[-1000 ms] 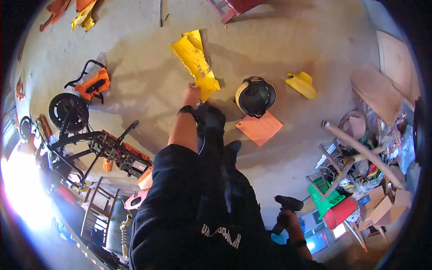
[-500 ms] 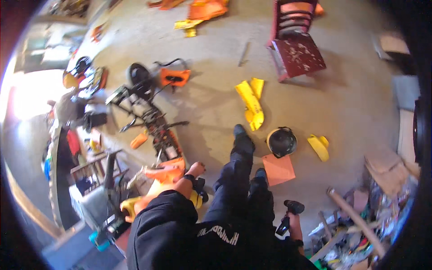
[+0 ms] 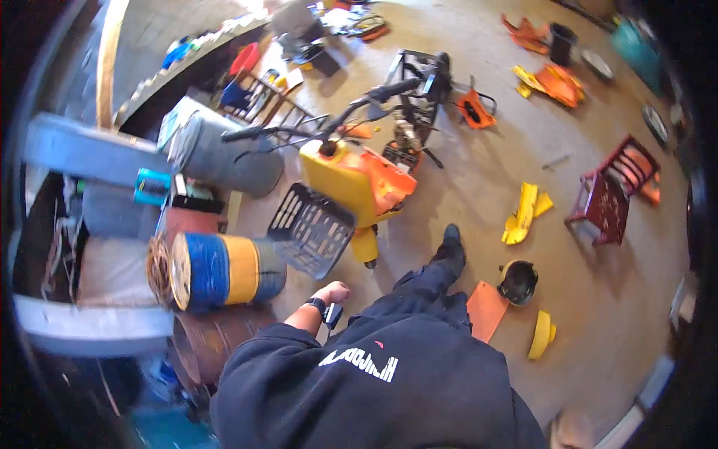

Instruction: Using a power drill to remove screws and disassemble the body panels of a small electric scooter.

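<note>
My left hand (image 3: 336,292) near the dark slotted crate (image 3: 303,258), its fingers curled in narrow.
I see nothing in its grasp; the crate sits between the blue-and-yellow barrel (image 3: 228,271) and the yellow-orange motorbike (image 3: 340,179), just beyond my hand. My right hand is out of view. A bent yellow panel (image 3: 522,215) lies on the floor (image 3: 471,179).

maroon chair (image 3: 604,203) on floor | large grey bin (image 3: 224,153) | black bucket (image 3: 562,45) | upturned helmet (image 3: 517,283)
</note>
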Demonstrator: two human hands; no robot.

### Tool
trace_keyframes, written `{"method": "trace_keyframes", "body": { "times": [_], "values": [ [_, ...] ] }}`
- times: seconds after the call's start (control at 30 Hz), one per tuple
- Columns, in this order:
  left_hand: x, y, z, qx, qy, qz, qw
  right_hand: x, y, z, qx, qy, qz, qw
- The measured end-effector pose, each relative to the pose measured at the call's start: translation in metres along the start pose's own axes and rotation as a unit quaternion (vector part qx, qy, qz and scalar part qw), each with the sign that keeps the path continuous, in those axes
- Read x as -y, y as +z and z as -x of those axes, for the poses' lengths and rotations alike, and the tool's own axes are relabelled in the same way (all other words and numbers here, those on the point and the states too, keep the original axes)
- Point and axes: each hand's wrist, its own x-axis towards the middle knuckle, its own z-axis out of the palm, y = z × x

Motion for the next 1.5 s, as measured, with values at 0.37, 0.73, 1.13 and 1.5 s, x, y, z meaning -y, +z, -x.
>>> {"method": "trace_keyframes", "body": {
  "times": [0.37,0.73,1.13,1.5],
  "values": [
    [-0.013,-0.087,0.037,-0.633,-0.210,0.134,0.733,0.011,-0.020,-0.020,-0.068,-0.084,0.260,0.960],
    [0.025,-0.019,0.021,-0.334,-0.233,0.229,0.884,0.077,-0.030,0.033,-0.028,-0.073,0.128,0.989],
    [0.043,-0.006,0.018,-0.297,-0.140,0.263,0.907,0.153,0.005,0.036,-0.028,0.011,0.212,0.977],
    [0.064,-0.094,0.044,-0.156,-0.060,0.267,0.949,0.204,-0.017,-0.005,-0.035,0.055,0.247,0.967]
  ]
}}
